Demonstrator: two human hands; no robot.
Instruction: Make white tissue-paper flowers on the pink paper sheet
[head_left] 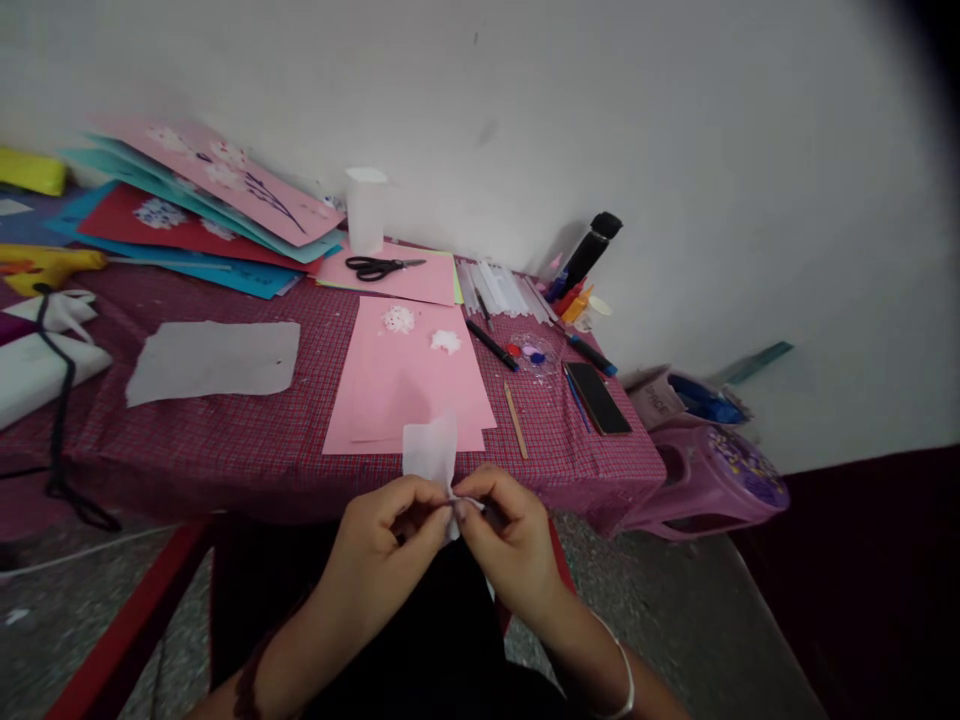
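Note:
My left hand [394, 540] and my right hand [514, 540] meet below the table's front edge, both pinching a thin white tissue paper [430, 450]. The tissue is gathered between my fingertips, and its upper part stands up over the edge of pink paper sheets [416, 385]. Two white paper flowers, one speckled [398, 319] and one plain [446, 341], lie on the top pink sheet. A flat white tissue sheet [214, 360] rests to the left on the checked cloth.
Black scissors [379, 267] lie behind the pink sheets. A black marker [492, 345], a wooden stick [516, 420], a paint palette [534, 356] and a phone [598, 398] are at the right. Flower cards [225, 185] and a yellow glue gun [52, 266] are at the left.

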